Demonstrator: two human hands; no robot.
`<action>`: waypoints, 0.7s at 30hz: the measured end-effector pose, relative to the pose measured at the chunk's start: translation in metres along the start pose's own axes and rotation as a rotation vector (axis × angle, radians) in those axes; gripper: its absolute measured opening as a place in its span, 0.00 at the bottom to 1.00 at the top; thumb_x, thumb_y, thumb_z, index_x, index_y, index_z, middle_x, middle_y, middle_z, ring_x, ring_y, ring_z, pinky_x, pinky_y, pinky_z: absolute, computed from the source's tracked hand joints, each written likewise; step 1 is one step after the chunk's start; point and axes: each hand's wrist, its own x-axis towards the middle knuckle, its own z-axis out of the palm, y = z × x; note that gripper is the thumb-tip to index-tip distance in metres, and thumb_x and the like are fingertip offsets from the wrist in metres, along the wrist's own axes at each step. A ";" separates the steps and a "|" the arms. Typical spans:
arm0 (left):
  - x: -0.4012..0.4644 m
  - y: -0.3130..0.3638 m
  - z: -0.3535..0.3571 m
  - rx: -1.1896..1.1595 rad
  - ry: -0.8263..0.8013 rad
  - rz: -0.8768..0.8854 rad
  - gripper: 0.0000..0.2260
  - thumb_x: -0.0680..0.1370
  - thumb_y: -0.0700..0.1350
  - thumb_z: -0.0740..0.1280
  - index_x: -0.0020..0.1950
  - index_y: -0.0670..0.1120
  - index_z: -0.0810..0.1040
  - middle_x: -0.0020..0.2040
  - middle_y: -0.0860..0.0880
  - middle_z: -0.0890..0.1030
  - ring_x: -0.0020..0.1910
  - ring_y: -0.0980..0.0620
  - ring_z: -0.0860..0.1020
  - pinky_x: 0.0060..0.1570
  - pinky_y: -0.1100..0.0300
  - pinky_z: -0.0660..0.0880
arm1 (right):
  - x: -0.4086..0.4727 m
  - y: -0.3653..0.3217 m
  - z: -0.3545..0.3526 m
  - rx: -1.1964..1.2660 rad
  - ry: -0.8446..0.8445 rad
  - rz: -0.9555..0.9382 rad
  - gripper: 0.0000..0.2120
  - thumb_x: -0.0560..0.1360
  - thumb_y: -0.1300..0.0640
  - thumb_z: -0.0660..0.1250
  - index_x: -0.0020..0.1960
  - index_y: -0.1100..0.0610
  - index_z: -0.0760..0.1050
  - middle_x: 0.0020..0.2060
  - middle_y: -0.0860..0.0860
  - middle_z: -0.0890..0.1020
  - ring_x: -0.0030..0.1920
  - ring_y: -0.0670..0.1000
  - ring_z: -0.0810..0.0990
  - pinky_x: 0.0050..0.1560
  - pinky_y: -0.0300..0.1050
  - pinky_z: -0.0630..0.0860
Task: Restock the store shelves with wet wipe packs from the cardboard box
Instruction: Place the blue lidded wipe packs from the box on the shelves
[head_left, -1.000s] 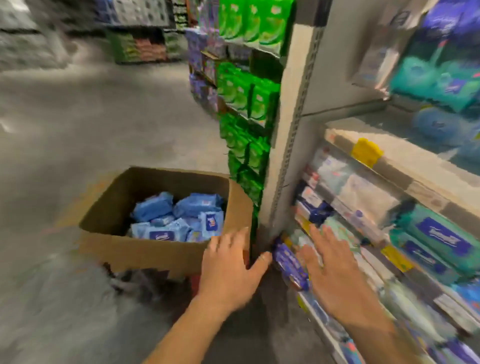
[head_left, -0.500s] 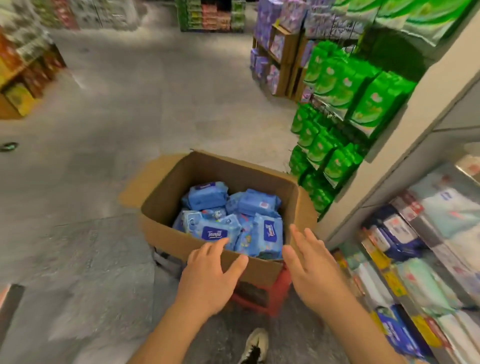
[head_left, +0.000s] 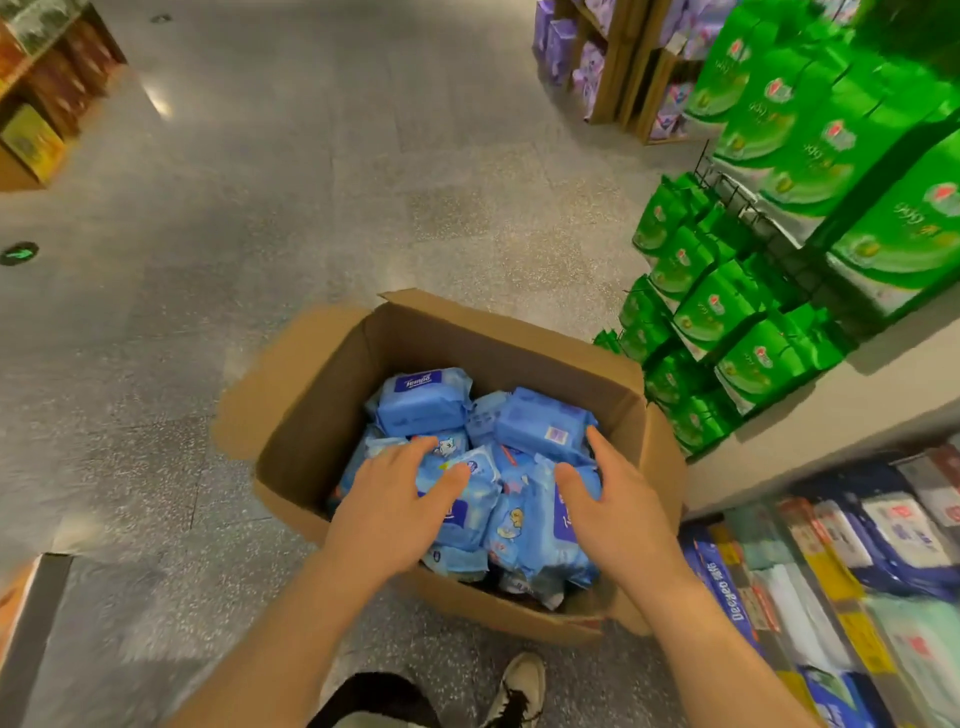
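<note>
one box (head_left: 311, 410), roughly ten blue packs (head_left: 423, 402) jumbled inside. my left hand (head_left: 397, 499) and right hand (head_left: 613, 506) reach in, fingers spread flat, gripping nothing.

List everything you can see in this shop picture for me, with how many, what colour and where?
cardboard box: one, brown, open on the floor in the middle
wet wipe packs: a loose pile, too jumbled to count, blue, inside the box
green packs: many, bright green, hung on the shelf end at right
shelf goods: many packs, blue, white and pale green, on the low shelf at lower right
purple packs: several, on wooden racks at the top
floor: grey speckled
floor sticker: one, dark with a green arrow, far left
shoe: one, white with dark laces, bottom centre
left hand: fingers spread on the packs in the box
right hand: fingers spread on the packs, nothing lifted yet
</note>
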 end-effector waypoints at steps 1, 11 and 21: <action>0.012 -0.005 0.002 -0.018 -0.015 0.000 0.31 0.76 0.74 0.56 0.75 0.61 0.68 0.74 0.55 0.71 0.73 0.52 0.68 0.70 0.46 0.71 | 0.008 0.002 0.006 -0.007 0.026 0.024 0.32 0.82 0.44 0.63 0.82 0.49 0.57 0.79 0.46 0.65 0.78 0.49 0.63 0.73 0.44 0.63; 0.117 -0.065 0.049 0.053 -0.387 -0.017 0.37 0.72 0.76 0.54 0.76 0.58 0.69 0.76 0.52 0.71 0.76 0.49 0.65 0.74 0.47 0.64 | 0.082 0.088 0.121 -0.067 0.191 0.487 0.36 0.68 0.35 0.69 0.64 0.62 0.73 0.53 0.60 0.80 0.55 0.64 0.79 0.56 0.60 0.77; 0.155 -0.105 0.063 0.132 -0.509 0.036 0.27 0.80 0.67 0.61 0.76 0.57 0.69 0.73 0.52 0.73 0.73 0.50 0.68 0.72 0.49 0.67 | 0.115 0.111 0.157 -0.244 0.092 0.808 0.44 0.68 0.43 0.78 0.73 0.52 0.56 0.72 0.60 0.63 0.69 0.68 0.67 0.68 0.67 0.66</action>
